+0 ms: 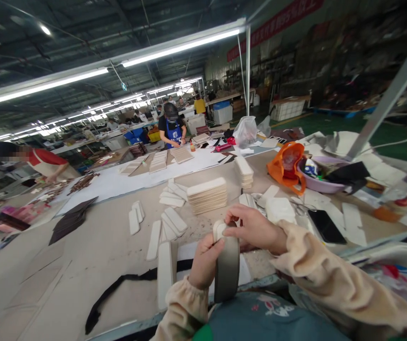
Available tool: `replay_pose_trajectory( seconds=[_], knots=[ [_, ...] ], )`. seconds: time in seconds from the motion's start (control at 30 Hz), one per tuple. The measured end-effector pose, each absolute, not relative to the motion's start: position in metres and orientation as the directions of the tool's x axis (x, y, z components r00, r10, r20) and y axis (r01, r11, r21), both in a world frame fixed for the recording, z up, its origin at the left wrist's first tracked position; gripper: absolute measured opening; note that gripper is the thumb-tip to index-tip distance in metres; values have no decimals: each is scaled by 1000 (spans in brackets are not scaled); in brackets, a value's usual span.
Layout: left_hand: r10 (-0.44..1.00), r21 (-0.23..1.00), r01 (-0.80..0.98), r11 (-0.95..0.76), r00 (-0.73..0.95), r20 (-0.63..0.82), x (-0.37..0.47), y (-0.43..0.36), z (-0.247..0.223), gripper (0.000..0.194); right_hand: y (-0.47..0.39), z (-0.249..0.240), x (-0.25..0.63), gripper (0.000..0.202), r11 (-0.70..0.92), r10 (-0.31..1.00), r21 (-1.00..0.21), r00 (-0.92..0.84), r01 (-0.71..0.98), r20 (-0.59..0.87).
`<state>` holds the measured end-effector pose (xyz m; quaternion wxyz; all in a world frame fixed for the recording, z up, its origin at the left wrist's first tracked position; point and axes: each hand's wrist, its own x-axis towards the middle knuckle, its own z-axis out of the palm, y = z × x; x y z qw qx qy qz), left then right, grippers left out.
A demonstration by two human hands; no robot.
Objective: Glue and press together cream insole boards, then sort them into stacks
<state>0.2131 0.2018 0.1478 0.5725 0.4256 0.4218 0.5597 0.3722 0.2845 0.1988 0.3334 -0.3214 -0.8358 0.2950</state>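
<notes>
Close to my body, my left hand [203,259] is closed round the edge of a bent grey-brown strip [227,270] with a pale rounded end. My right hand [251,226] pinches the top of the same piece, its thumb and fingertips near the pale rounded tab [219,229]. The strip curves down toward my lap. Just left of my left hand stands a long cream piece [166,274], and a black strip [125,283] lies across the table beside it. Beyond my hands rises a neat stack of cream rounded pieces [207,195].
Loose cream pieces [173,221] are scattered left of the stack. A smaller stack [243,171] stands behind. To the right are a phone [327,226], an orange bag [286,166] and a lilac basin [322,183]. Dark sheets [71,220] lie at left. Co-workers stand at farther tables.
</notes>
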Motion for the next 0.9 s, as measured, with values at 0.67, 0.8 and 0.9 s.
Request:
replay_pose_trajectory(
  seconds=[0.67, 0.8, 0.9],
  knots=[
    [975, 924, -378, -49, -218, -37, 211, 204, 149, 23, 277, 188, 356, 11, 478, 794, -821, -554, 314, 250],
    [967, 957, -283, -64, -255, -11, 206, 207, 148, 25, 273, 192, 352, 11, 603, 751, -717, -552, 349, 363],
    [961, 947, -312, -80, -275, -10, 202, 214, 151, 24, 268, 194, 349, 14, 749, 657, -529, -552, 399, 514]
  ],
)
